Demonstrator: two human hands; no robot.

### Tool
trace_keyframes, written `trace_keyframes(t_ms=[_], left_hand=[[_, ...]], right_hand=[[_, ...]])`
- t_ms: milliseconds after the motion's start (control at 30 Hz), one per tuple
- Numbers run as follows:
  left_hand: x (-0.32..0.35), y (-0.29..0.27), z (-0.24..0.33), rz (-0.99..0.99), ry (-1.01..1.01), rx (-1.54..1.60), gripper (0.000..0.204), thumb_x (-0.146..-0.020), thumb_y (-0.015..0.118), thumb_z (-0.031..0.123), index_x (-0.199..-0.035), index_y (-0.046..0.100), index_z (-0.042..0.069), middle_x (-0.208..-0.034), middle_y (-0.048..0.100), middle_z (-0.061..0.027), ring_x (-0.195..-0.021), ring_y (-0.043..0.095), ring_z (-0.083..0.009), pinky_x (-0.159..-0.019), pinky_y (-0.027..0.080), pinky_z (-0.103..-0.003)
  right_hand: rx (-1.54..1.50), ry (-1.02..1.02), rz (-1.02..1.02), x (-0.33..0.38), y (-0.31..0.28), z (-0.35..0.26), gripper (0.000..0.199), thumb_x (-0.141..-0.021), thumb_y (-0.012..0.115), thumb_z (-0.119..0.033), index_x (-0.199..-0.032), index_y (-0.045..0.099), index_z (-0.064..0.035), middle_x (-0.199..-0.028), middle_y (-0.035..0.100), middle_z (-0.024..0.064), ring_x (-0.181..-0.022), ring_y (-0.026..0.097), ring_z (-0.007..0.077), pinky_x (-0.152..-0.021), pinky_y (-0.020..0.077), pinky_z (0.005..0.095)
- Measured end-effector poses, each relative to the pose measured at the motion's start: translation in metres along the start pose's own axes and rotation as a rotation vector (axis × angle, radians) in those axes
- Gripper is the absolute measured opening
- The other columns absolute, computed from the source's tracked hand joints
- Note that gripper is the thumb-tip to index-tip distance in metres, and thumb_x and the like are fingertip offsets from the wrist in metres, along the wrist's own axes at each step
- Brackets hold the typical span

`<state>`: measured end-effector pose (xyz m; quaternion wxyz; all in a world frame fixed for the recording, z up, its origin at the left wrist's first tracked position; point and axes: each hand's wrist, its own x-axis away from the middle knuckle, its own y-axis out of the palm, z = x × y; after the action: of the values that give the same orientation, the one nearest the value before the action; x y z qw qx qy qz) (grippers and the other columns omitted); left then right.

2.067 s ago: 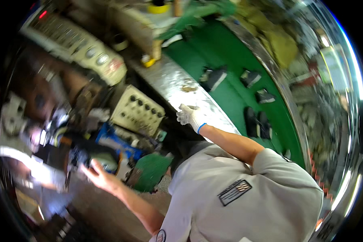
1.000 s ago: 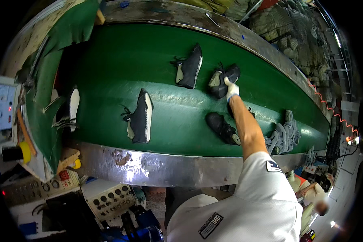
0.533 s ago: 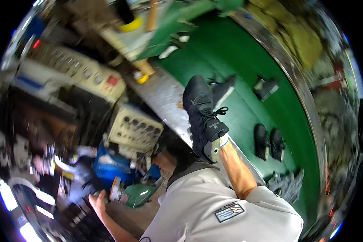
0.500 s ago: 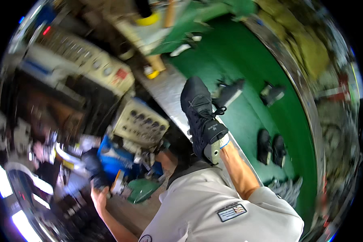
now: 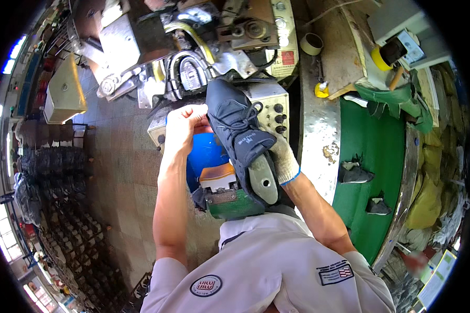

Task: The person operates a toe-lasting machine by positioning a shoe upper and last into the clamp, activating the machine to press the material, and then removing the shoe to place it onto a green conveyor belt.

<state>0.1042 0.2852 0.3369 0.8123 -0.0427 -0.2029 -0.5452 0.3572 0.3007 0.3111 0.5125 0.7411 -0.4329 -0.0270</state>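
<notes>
I hold the dark shoe upper (image 5: 238, 133) at frame centre, toe toward the metal machine (image 5: 193, 68) above; my gloved right hand (image 5: 283, 159) grips its heel, my bare left hand (image 5: 185, 125) pinches its side; it looks carried over but not yet seated; more uppers (image 5: 356, 173) wait on the green belt (image 5: 386, 141) at right.

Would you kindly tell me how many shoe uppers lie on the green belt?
2: one near the belt's middle, another just below it. Dark shapes at the top may hide more.
</notes>
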Motion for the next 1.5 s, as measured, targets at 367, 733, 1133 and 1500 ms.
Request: trace_keyframes(t_ms=[367, 733, 1133, 1500], left_hand=[[-0.033, -0.033, 0.028, 0.403, 0.231, -0.11, 0.012, -0.089, 0.072, 0.007, -0.082, 0.07, -0.002, -0.067, 0.067, -0.0066, -0.054, 0.061, -0.0124, -0.052, 0.052, -0.025], [-0.035, -0.041, 0.006, 0.395, 0.267, 0.302, 0.032, -0.092, 0.068, 0.003, -0.123, 0.065, -0.007, -0.098, 0.069, -0.0059, -0.071, 0.056, -0.0074, -0.063, 0.045, -0.019], [0.0, -0.021, -0.011, 0.15, -0.125, 0.405, 0.05, -0.105, 0.045, 0.048, -0.128, 0.061, 0.007, -0.116, 0.069, -0.0083, -0.1, 0.067, -0.0184, -0.089, 0.054, -0.034], [-0.005, -0.021, -0.034, 0.188, -0.051, 0.292, 0.049, -0.109, 0.037, 0.04, -0.144, 0.048, 0.007, -0.129, 0.063, -0.0064, -0.11, 0.063, -0.0185, -0.098, 0.049, -0.033]], right_hand=[[0.083, -0.081, 0.004, -0.065, 0.073, 0.017, 0.058, -0.099, 0.062, -0.019, -0.149, 0.04, 0.0005, -0.123, 0.063, 0.0067, -0.105, 0.061, 0.0131, -0.093, 0.0493, 0.0276], [0.011, -0.257, 0.028, -0.118, 0.1, 0.046, 0.041, -0.099, 0.062, -0.015, -0.134, 0.055, 0.0032, -0.119, 0.064, 0.0056, -0.103, 0.06, 0.0122, -0.092, 0.0486, 0.0265], [0.033, -0.279, 0.127, -0.129, 0.089, 0.054, 0.032, -0.097, 0.066, -0.019, -0.12, 0.065, 0.0042, -0.102, 0.067, 0.0028, -0.089, 0.062, 0.0097, -0.082, 0.0504, 0.0243], [0.125, -0.31, 0.153, -0.145, 0.068, 0.067, 0.034, -0.098, 0.065, -0.024, -0.116, 0.067, 0.006, -0.098, 0.067, 0.0015, -0.086, 0.058, 0.0081, -0.078, 0.0476, 0.023]])
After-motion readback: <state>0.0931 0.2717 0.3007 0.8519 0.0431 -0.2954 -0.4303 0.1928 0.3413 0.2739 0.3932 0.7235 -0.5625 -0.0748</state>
